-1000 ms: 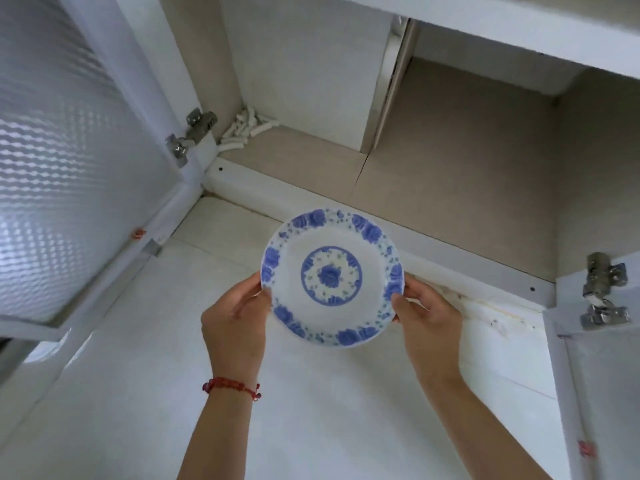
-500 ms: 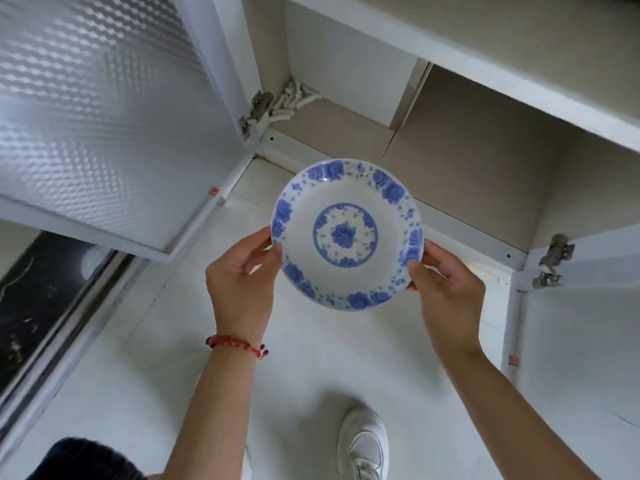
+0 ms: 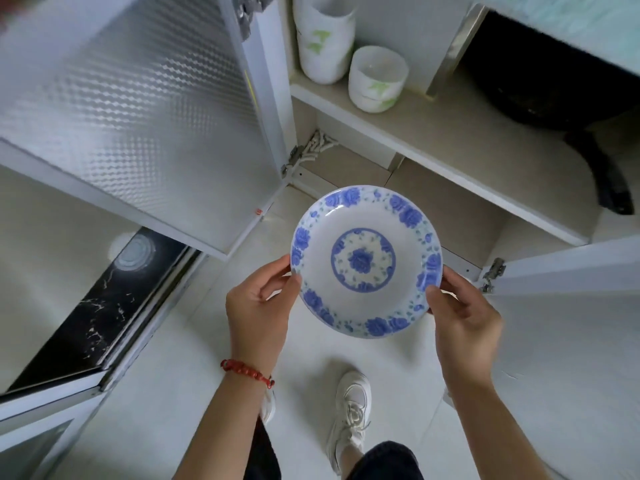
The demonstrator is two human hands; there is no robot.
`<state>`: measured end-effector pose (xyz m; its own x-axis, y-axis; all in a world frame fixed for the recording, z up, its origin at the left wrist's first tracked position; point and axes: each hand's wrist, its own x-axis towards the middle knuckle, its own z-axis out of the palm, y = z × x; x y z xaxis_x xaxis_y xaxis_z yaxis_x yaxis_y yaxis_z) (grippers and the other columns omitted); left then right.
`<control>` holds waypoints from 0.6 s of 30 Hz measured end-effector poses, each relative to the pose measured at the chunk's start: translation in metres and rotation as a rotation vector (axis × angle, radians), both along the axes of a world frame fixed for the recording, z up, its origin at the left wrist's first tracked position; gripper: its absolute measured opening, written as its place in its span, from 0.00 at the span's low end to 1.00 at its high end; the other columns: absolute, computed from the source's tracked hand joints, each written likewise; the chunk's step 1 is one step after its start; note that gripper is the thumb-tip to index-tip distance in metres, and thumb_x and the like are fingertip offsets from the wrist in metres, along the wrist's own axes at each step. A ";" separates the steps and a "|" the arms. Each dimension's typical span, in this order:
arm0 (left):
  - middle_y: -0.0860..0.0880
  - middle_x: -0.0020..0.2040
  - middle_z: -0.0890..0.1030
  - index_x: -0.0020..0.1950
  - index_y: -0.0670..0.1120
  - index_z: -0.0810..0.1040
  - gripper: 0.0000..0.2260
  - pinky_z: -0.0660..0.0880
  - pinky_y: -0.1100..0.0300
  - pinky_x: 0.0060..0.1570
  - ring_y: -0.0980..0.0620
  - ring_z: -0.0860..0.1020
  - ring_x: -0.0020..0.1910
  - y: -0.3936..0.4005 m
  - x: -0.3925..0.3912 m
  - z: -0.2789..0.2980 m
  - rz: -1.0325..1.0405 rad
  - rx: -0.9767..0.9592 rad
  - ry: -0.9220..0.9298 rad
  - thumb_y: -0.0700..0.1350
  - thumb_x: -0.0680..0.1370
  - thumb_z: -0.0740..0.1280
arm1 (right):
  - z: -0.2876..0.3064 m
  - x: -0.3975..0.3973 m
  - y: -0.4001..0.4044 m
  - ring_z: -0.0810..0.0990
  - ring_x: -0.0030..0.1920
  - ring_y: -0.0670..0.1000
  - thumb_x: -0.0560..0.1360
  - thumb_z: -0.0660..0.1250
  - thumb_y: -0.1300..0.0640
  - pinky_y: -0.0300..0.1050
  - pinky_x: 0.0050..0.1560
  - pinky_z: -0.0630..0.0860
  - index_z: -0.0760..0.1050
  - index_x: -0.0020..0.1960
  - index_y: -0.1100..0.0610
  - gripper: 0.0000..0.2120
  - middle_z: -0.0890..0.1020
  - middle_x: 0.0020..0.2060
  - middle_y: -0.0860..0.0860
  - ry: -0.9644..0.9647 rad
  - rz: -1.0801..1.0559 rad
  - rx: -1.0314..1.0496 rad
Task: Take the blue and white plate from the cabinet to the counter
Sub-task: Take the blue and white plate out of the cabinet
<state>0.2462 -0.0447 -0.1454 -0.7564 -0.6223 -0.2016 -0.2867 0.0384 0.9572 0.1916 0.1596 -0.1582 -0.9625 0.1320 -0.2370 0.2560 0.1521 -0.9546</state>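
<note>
The blue and white plate (image 3: 365,259), white with blue roses round its rim and a blue ring in the middle, is held face up in the air in front of the open cabinet (image 3: 450,147). My left hand (image 3: 259,306) grips its left rim and my right hand (image 3: 460,317) grips its right rim. The plate is outside the cabinet, above the white floor. A black, marbled counter edge (image 3: 93,313) shows at the lower left, below and left of the plate.
The textured cabinet door (image 3: 138,98) stands open on the left and another door (image 3: 571,268) on the right. On the upper shelf are white bowls (image 3: 375,79) and a black pan (image 3: 554,98). My white shoe (image 3: 349,407) is on the floor below the plate.
The plate and both hands have come up and away from the lower cabinet shelf. The view has pulled back, so the upper shelf, the bowls, the pan and the counter edge now show.
</note>
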 end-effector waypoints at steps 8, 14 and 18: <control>0.60 0.42 0.85 0.44 0.61 0.81 0.18 0.81 0.59 0.42 0.55 0.83 0.43 -0.003 0.023 0.114 -0.042 0.015 0.020 0.36 0.70 0.70 | 0.111 0.029 0.000 0.83 0.40 0.44 0.71 0.65 0.68 0.33 0.36 0.78 0.79 0.53 0.53 0.15 0.85 0.40 0.41 0.008 -0.032 -0.058; 0.58 0.42 0.85 0.44 0.62 0.81 0.18 0.79 0.65 0.40 0.55 0.83 0.43 -0.015 0.016 0.190 -0.177 0.007 0.063 0.37 0.70 0.71 | 0.190 0.050 -0.008 0.83 0.40 0.43 0.71 0.65 0.67 0.32 0.36 0.78 0.80 0.51 0.48 0.16 0.85 0.39 0.40 0.038 -0.178 -0.102; 0.57 0.41 0.85 0.43 0.63 0.81 0.19 0.78 0.66 0.41 0.55 0.83 0.42 -0.018 0.011 0.219 -0.302 0.020 0.069 0.36 0.70 0.71 | 0.226 0.072 -0.012 0.83 0.40 0.42 0.72 0.64 0.68 0.32 0.37 0.77 0.79 0.46 0.40 0.22 0.85 0.40 0.39 0.047 -0.301 -0.109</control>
